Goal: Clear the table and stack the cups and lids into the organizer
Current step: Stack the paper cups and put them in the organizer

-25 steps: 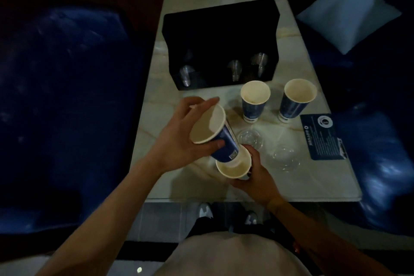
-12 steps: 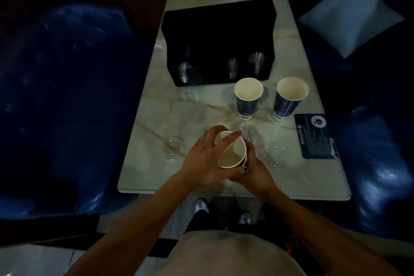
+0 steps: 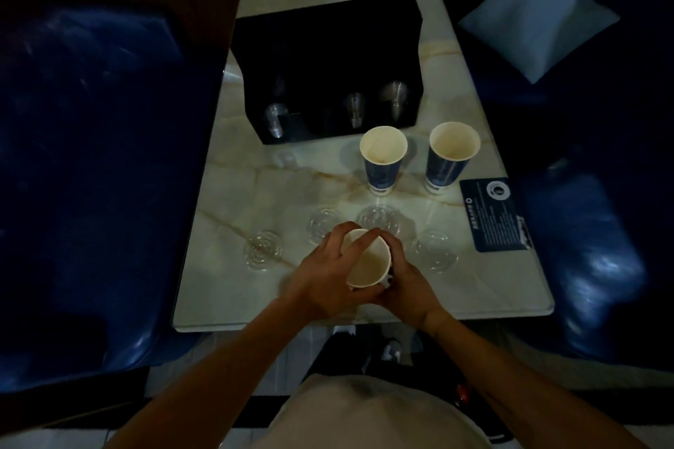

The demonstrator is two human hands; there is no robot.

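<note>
Lower centre of the frame: your left hand [image 3: 324, 273] and right hand [image 3: 408, 279] meet around one paper cup [image 3: 366, 262], its cream mouth tilted toward you. Your left grip wraps the cup's left side with fingers over the rim; your right grip closes on its right side. Whether a second cup sits nested beneath cannot be told.

Centre: two more blue paper cups stand upright on the marble table [image 3: 233, 215], the left cup [image 3: 383, 158] and the right cup [image 3: 452, 157] side by side but apart, both just in front of the black organizer [image 3: 328, 47]. Clear stacked pieces show in the organizer's front openings; what they are is too dim to say.

Around your hands, four clear lids lie flat on the table: far-left lid [image 3: 263, 250], a lid [image 3: 324, 226] above your left hand, a lid [image 3: 379, 224] just beyond the held cup, and a right lid [image 3: 434, 250].

Right of centre: a dark printed card [image 3: 494, 215] lies on the table near its right edge. Upper right: a pale cushion [image 3: 536, 7] rests on a blue seat [image 3: 91, 175].
</note>
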